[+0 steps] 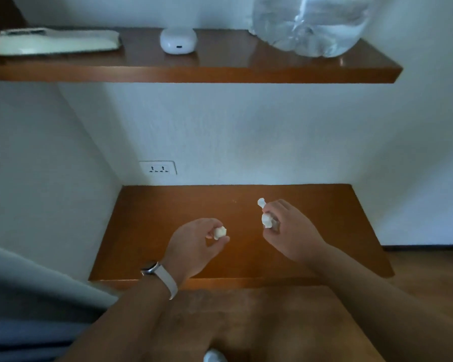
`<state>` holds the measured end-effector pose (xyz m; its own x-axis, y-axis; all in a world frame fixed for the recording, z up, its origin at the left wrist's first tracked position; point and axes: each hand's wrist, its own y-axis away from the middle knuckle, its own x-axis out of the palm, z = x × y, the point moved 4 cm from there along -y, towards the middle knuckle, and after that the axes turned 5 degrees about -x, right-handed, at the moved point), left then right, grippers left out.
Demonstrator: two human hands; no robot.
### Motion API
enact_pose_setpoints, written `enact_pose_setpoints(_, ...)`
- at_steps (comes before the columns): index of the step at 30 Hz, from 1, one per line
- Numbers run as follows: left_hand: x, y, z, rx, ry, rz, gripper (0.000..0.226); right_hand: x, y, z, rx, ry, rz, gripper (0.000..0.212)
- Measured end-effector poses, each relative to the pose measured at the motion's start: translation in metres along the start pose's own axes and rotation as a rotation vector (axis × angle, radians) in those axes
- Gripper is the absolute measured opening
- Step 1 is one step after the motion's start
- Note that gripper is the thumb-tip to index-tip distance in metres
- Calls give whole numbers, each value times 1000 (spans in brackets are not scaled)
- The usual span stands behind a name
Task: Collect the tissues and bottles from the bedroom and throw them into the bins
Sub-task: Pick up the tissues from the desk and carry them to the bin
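Starting at the far left, a flat white object (55, 41), too blurred to name, lies on the upper shelf (220, 74); it looks like no part of the job. Nearer, a watch (152, 267) with a pale strap sits on the left wrist. Low on the far wall is a wall socket (158, 168), and above it a small rounded white case (178, 40) stands on the same upper shelf. The left hand (194, 244) hovers over the lower shelf (338, 231), thumb and curled fingers pinching a small tissue wad (220, 232) at the fingertips. That is a light hold, enough for something so soft. Just to its right, and apart from it, the right hand (288, 226) is clenched round a second tissue (266, 220). A twisted end pokes up past the knuckles, probably because the bundle is too big for the fist. Whether it is one piece or several pressed together cannot be told. Both wads are lifted clear of the wood, so the tissue part of this nook seems gathered. At the far right, a clear plastic bottle (311, 27) stands on the end of the upper shelf, untouched. With both hands occupied, it likely has to wait, or one hand must take both wads. No bin is in view.
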<state>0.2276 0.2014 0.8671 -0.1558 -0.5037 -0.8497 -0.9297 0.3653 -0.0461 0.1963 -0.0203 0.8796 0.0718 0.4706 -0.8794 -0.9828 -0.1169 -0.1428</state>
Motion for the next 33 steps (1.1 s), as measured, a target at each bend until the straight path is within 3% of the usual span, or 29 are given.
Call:
enact_pose_setpoints(21, 202, -9, -408, 505, 22, 268, 27, -214, 318, -256, 595, -8, -412, 28)
enact_pose_setpoints(33, 307, -7, -585, 838, 81, 491, 24, -276, 476, -326, 1014, -20, -602, 22)
